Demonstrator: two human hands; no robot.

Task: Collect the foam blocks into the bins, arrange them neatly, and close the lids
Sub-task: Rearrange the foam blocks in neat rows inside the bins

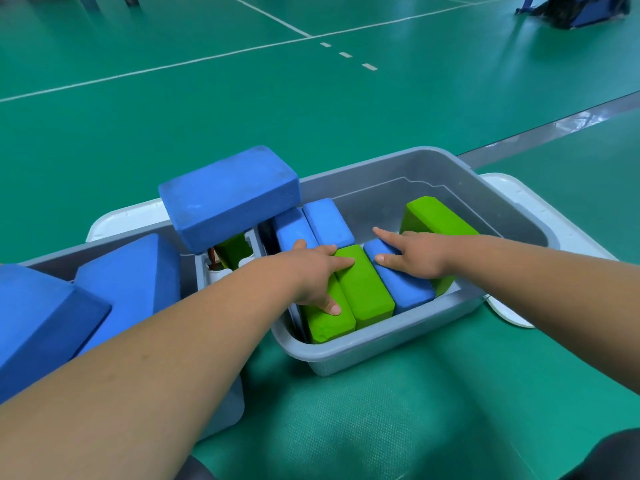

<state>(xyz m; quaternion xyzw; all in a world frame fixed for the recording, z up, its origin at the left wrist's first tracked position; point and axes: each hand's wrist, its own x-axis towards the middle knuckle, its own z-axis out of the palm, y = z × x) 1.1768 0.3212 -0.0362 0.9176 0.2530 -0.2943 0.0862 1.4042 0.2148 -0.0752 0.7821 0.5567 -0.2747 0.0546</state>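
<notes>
A grey bin (388,337) on the green floor holds green and blue foam blocks standing on edge. My left hand (317,271) lies flat over two green blocks (367,289), thumb on the nearer one, fingers straight. My right hand (412,252) presses a blue block (401,289) with its index finger stretched out; a tilted green block (436,216) leans behind it. Two more blue blocks (311,225) stand at the bin's back left. A second grey bin (197,271) to the left is heaped with large blue blocks (228,197).
White lids lie under the bins, one showing at the right (519,199) and one behind the left bin (128,216). Green sports floor with white lines stretches ahead. A dark and blue object (575,10) sits far right at the back.
</notes>
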